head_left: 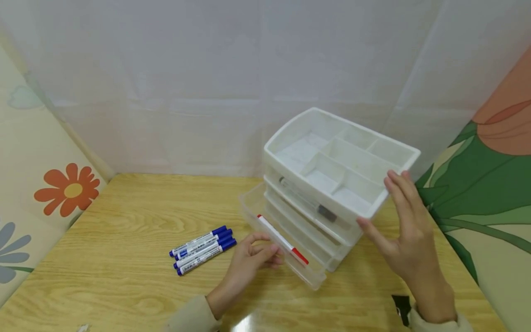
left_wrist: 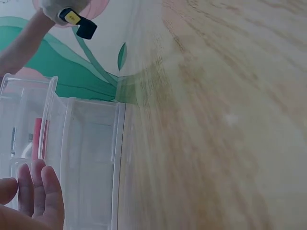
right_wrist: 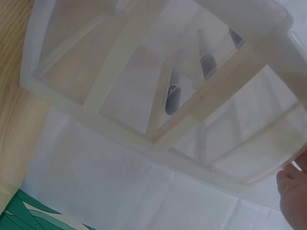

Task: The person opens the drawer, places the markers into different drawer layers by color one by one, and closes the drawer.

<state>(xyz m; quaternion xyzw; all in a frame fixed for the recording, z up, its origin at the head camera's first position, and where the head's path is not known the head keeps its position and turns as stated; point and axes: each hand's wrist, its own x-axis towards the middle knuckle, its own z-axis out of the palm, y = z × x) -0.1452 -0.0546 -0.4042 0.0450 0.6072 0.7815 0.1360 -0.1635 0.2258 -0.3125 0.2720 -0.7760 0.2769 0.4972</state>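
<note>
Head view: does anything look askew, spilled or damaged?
Nothing looks spilled or damaged. Only the drawer unit stands out: it sits turned askew to the back edge of the table, with one drawer pulled out.

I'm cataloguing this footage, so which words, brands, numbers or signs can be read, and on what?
Nothing can be read.
Four blue-capped markers: print on the barrels, too small and blurred.
Red-capped marker: no legible print.
Dark-capped marker: no legible print.
Drawer unit: no text seen.
Yellow patch on the black wrist piece: any marks too blurred.
</note>
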